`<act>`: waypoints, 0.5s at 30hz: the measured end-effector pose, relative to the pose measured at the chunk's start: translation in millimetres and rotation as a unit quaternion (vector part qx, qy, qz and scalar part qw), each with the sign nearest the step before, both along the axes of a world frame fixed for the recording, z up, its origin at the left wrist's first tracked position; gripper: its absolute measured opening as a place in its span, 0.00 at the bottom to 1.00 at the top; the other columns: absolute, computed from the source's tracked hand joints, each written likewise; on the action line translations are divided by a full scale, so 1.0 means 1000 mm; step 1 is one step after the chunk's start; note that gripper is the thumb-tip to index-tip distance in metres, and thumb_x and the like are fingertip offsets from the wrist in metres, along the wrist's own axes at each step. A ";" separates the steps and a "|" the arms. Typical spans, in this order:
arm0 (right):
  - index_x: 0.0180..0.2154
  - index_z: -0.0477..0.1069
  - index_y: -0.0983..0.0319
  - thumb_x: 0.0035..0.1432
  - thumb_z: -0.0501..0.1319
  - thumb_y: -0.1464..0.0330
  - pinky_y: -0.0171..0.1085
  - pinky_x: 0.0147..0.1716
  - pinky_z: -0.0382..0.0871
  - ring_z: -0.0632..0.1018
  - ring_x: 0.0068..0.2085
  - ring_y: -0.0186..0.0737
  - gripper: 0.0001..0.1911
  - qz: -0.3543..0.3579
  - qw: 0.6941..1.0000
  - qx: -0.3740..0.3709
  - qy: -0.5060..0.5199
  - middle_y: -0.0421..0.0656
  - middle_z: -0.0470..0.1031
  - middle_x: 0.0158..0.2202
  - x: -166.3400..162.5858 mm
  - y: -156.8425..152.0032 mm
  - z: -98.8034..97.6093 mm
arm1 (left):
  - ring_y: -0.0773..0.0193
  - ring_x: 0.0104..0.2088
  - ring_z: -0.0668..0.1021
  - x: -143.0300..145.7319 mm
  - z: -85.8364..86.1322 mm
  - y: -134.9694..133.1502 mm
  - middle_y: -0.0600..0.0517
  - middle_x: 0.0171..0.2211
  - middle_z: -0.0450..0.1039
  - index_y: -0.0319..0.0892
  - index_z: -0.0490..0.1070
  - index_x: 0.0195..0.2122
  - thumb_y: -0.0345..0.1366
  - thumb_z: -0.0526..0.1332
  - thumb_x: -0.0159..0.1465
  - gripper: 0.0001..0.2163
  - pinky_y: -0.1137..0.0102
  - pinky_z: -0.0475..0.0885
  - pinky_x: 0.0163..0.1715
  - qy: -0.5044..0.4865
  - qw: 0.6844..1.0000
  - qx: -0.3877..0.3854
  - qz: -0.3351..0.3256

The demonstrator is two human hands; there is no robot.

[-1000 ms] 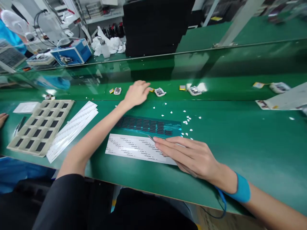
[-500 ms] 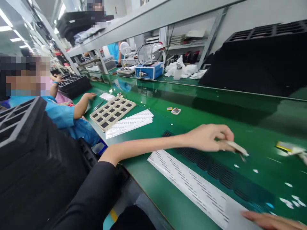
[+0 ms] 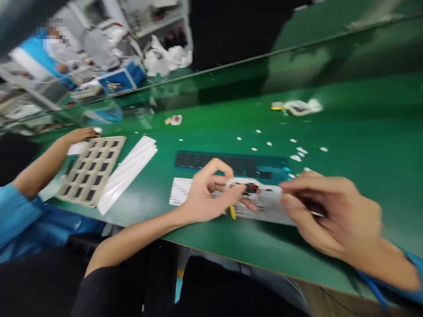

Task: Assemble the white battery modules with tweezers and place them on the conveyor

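My left hand is closed around a small white-shelled electronic device, its thumb on the open side where dark parts and wires show. A yellow-edged piece hangs below it. Just right of the device, my right hand has its thumb and forefinger pinched together. A dark, shiny thing shows in its palm, but blur and the fingers hide what it is. Under both hands lies a white label sheet. Behind it is a teal sheet with rows of black strips.
White scraps lie scattered behind my hands. Farther back are another white device with a yellow piece and a smaller one. Leftward are more label sheets, a beige compartment tray and a co-worker's arm.
My view has swung right and down. My left hand has brought the white device back over the label sheet. My right hand has come up from the sheet to beside the device.
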State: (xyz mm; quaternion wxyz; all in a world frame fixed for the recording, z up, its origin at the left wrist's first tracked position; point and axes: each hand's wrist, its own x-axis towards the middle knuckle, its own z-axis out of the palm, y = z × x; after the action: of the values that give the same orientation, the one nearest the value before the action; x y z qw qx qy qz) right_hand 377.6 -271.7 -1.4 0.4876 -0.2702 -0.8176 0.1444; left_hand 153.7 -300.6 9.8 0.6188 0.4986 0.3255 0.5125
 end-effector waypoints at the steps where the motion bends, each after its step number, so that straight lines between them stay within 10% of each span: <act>1: 0.47 0.72 0.60 0.73 0.61 0.67 0.28 0.12 0.60 0.73 0.19 0.29 0.04 0.025 0.999 0.017 -0.013 0.39 0.74 0.29 -0.003 -0.002 0.005 | 0.61 0.28 0.87 0.001 0.002 -0.001 0.55 0.28 0.81 0.45 0.63 0.42 0.43 0.69 0.70 0.15 0.76 0.79 0.25 0.016 1.000 0.000 0.008; 15: 0.48 0.70 0.61 0.72 0.62 0.74 0.30 0.24 0.73 0.85 0.34 0.35 0.05 -0.013 0.989 0.077 -0.124 0.44 0.85 0.39 -0.009 -0.002 0.009 | 0.67 0.27 0.85 0.013 0.007 -0.009 0.54 0.31 0.81 0.43 0.73 0.47 0.37 0.65 0.72 0.06 0.77 0.81 0.27 0.169 0.983 0.049 0.056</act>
State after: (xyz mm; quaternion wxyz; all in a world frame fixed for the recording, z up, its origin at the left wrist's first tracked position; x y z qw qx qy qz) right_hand 368.9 -274.0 7.9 0.4041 -0.2582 -0.8766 0.0398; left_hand 166.8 -309.6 16.5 0.4997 0.5887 0.4272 0.4704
